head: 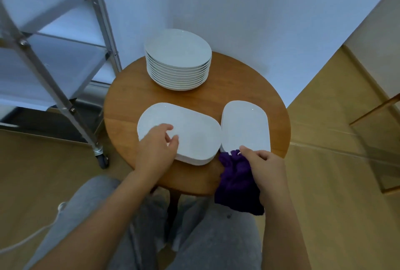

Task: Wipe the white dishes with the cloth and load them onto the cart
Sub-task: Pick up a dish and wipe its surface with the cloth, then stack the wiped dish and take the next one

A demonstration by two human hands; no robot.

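White dishes sit in three groups on a round wooden table [277, 101]: a tall stack of round plates [178, 62] at the far side, a low pile of oblong platters [194, 131] near the front edge, and a second oblong pile [245, 124] just to its right, the two nearly touching. The left hand [157, 147] rests on the near left end of the left pile, fingers curled over its rim, thumb on top. The right hand [263, 164] is closed on a purple cloth [236, 181], which hangs off the table's front edge beside the right pile. A metal cart [54, 57] with pale shelves stands to the left of the table, no dishes visible on it. Grey trousers [205, 237] show below.
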